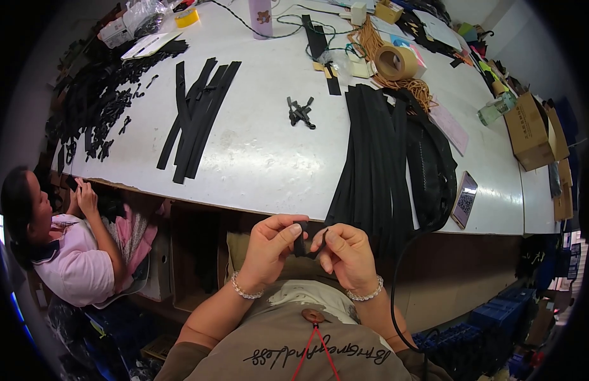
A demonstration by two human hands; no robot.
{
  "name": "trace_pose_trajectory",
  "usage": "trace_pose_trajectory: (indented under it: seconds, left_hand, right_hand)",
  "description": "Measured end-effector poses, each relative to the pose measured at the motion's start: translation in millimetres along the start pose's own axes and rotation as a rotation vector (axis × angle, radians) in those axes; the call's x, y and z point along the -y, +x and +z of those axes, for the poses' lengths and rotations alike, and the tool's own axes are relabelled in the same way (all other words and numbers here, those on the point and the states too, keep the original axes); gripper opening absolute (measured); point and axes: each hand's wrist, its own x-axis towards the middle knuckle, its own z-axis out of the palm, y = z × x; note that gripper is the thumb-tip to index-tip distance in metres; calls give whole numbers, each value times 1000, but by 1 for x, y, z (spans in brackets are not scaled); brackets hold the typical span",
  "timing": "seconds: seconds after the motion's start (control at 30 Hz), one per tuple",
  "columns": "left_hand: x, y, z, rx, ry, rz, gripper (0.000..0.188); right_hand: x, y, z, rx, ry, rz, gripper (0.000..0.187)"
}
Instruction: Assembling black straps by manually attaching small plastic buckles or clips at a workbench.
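Observation:
Just in front of the table's near edge, my left hand (pixel 272 244) pinches a short length of black strap (pixel 300 241) between thumb and fingers. My right hand (pixel 347 251) is closed on the other end, and the strap dips in a small curve between them. A thick bundle of long flat black straps (pixel 374 159) lies right of centre, its near ends hanging over the edge. A small heap of black pull tabs (pixel 299 113) sits beyond my hands. More black straps (pixel 202 120) lie loosely crossed on the left.
A black bag (pixel 434 165) and a phone (pixel 465 200) lie right of the bundle. Behind stand a tape roll (pixel 396 63) and brown cords (pixel 371 44). A co-worker (pixel 78 247) sits at the left near a pile of small black parts (pixel 104 108). A cardboard box (pixel 529 130) stands far right.

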Motion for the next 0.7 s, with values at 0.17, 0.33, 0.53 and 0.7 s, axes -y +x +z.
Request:
trace_pose_trajectory:
  seconds: [0.17,0.33,0.53,0.7]
  left_hand:
    - [-2,-1,2,40,25,-11,20]
    - [-4,-2,4,63,27,-35,18]
    - [-1,-2,1,92,102,1,16]
    - [-6,-3,3,107,155,20,14]
  right_hand:
    - [5,1,5,23,-333,-128,12]
    - [5,3,5,46,-350,-145,11]
    - [7,2,9,35,-375,-173,11]
    - [8,1,7,39,-413,-192,11]
